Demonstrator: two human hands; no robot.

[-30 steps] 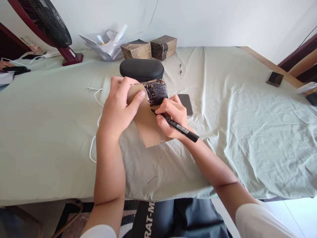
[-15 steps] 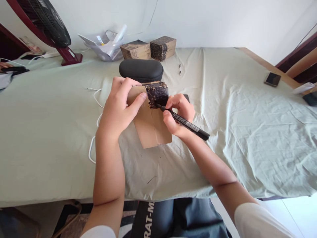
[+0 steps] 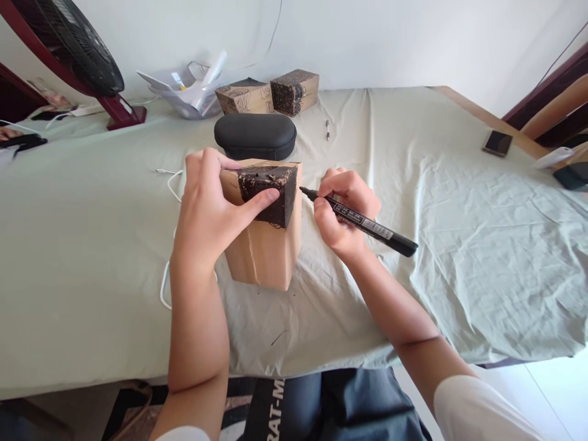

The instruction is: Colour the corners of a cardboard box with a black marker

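Note:
My left hand (image 3: 211, 211) grips a brown cardboard box (image 3: 264, 257) by its upper end, the thumb lying across a patch coloured in with black ink (image 3: 275, 208). The box stands on the cloth with one corner turned toward me, and the black covers part of its top and upper sides. In my right hand (image 3: 346, 208) is a black marker (image 3: 362, 223), closed between thumb and fingers. Its dark tip points left and sits close to the box's right edge; whether it touches I cannot tell.
Behind the box lies a black zip case (image 3: 255, 135). Two more drawn-on cardboard boxes (image 3: 296, 92) stand by the wall beside a plastic basket (image 3: 197, 101). A fan (image 3: 78, 55) is at the back left, a white cable (image 3: 165, 285) left of my hand, and a phone (image 3: 497, 143) at the right.
My left hand has turned the box, so its right side now shows. The marker tip has come off the black patch and moved right, toward the box's edge.

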